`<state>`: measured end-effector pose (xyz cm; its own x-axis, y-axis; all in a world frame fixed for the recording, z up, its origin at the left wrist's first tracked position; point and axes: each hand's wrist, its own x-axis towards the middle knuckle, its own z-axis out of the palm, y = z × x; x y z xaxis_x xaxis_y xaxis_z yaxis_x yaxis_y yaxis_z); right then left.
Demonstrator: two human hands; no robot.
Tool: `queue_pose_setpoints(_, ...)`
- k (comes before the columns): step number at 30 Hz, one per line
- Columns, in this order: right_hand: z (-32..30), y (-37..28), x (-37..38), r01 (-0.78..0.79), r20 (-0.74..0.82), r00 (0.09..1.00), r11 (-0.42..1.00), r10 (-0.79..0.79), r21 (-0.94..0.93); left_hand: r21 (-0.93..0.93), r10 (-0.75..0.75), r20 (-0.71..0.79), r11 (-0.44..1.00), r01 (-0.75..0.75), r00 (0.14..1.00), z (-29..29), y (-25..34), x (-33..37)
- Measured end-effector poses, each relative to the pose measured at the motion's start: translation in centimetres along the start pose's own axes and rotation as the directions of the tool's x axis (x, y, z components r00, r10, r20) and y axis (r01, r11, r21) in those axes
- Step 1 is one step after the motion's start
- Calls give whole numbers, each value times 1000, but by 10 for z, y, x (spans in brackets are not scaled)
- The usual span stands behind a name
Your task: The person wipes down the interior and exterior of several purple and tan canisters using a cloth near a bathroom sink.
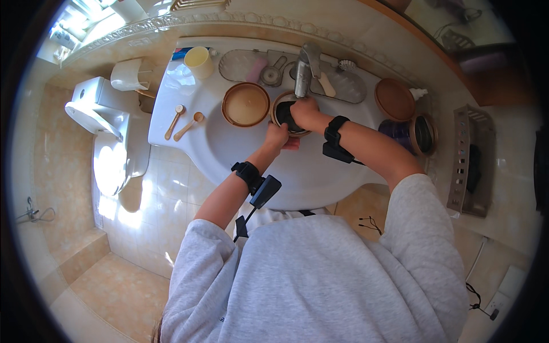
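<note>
Under the chrome faucet (303, 74), a round brown-rimmed bowl (284, 116) with a dark inside is held over the white sink basin (223, 148). My left hand (278, 136) grips the bowl's near side, thumb at the rim and fingers beneath. Curled and reaching into the bowl, my right hand (306, 112) has its fingertips hidden, so what it may hold does not show. Just left of the bowl, a second brown round dish (246, 104) with a pale inside rests in the basin. Black bands with small boxes circle both my wrists.
Two wooden-handled spoons (184, 124) lie on the left counter, near a yellow cup (199, 62). Behind the basin are a small grey strainer (271, 74) and a pale-handled brush (326, 84). A brown lid (394, 98) and a tipped jar (422, 135) stand right, beside my right forearm.
</note>
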<state>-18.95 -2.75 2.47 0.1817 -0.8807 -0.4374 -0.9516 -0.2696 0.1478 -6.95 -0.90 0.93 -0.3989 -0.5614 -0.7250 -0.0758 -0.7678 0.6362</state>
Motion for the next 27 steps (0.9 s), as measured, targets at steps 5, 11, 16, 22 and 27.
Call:
queue_pose_setpoints(5, 3, 10, 16, -140, 387, 922, 937, 6, 320, 66, 8, 26, 998, -10, 1000, 6, 3, -1)
queue_pose_setpoints(11, 13, -6, 1, -93, -185, 973, 970, 136, 224, 35, -65, 45, 997, 63, 997, -1, 5, 2)
queue_pose_setpoints(16, 7, -2, -14, -24, -125, 992, 997, 34, 75, 15, 20, -1, 1000, -20, 1000, 1, -3, 3)
queue_pose_setpoints(22, -20, 10, 4, -195, 503, 864, 906, -23, 376, 28, -2, 34, 1000, 1, 999, 1, -4, 12)
queue_pose_setpoints(27, -42, 22, -39, 66, 14, 996, 806, -92, 589, 22, -31, 98, 999, 29, 995, -6, 6, -4)
